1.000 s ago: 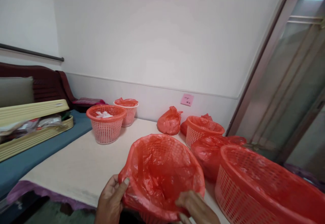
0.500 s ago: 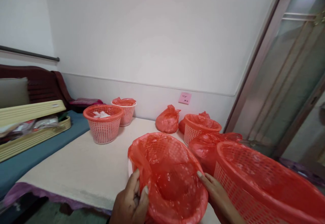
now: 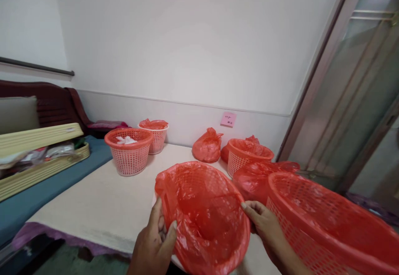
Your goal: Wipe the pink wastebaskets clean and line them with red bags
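Observation:
A red plastic bag [image 3: 202,212] lines a basket in front of me and is folded over its rim. Only a sliver of the basket's pale side shows at the left, beneath the bag. My left hand [image 3: 156,237] grips the bag's folded edge at the near left, thumb on the outside and fingers curled. On the right side of the rim, my right hand [image 3: 260,216] pinches the bag between thumb and bent fingers. Close to my right hand stands a large red perforated basket [image 3: 305,225], also lined with red plastic.
Behind are a pink basket [image 3: 131,158] with white stuff inside, a white basket [image 3: 158,140], a knotted red bag [image 3: 207,147] and another lined basket [image 3: 249,154]. One more red bag [image 3: 252,179] lies between baskets. A yellow case [image 3: 46,171] stands open at left on the blue surface.
Both hands have shifted slightly up, the left also a little leftward. The lined basket has turned or tilted a bit, and the bag's left side lies flatter over the rim.

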`<state>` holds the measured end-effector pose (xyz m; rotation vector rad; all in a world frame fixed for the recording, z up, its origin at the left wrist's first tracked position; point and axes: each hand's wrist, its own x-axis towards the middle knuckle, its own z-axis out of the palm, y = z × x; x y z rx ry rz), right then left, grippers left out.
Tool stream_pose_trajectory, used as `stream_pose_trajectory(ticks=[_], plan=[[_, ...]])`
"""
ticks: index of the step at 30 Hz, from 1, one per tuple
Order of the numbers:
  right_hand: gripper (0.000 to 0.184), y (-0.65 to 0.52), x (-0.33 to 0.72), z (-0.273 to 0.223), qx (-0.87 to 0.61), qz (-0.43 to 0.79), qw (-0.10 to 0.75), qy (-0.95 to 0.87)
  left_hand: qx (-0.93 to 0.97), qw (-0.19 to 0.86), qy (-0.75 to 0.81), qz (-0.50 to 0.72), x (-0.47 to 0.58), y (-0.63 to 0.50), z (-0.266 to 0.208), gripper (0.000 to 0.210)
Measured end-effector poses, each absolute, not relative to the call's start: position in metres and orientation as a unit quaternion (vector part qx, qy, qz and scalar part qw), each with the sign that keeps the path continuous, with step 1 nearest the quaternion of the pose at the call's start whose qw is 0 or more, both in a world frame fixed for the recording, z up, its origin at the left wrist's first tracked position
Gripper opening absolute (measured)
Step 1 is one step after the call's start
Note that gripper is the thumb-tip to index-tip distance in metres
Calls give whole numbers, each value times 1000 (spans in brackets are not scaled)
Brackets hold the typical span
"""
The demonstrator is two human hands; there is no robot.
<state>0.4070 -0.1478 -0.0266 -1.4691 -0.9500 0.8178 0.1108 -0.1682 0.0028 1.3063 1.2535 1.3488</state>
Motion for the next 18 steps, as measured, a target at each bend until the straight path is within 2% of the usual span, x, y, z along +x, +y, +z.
stream_pose_trajectory(ticks=[5, 11, 15, 18], plan=[[34, -147, 413, -20, -630, 304, 573, -428, 527, 414, 514, 536, 112, -170, 9, 76], [31, -147, 414, -6, -633, 288, 554, -458, 564, 318, 564, 512, 116, -172, 4, 71], [27, -143, 418, -7, -616, 274, 582, -455, 597, 270, 586, 477, 117, -174, -1, 68], [29, -140, 419, -11, -632, 305, 575, -421, 619, 239, 602, 443, 117, -175, -3, 66]])
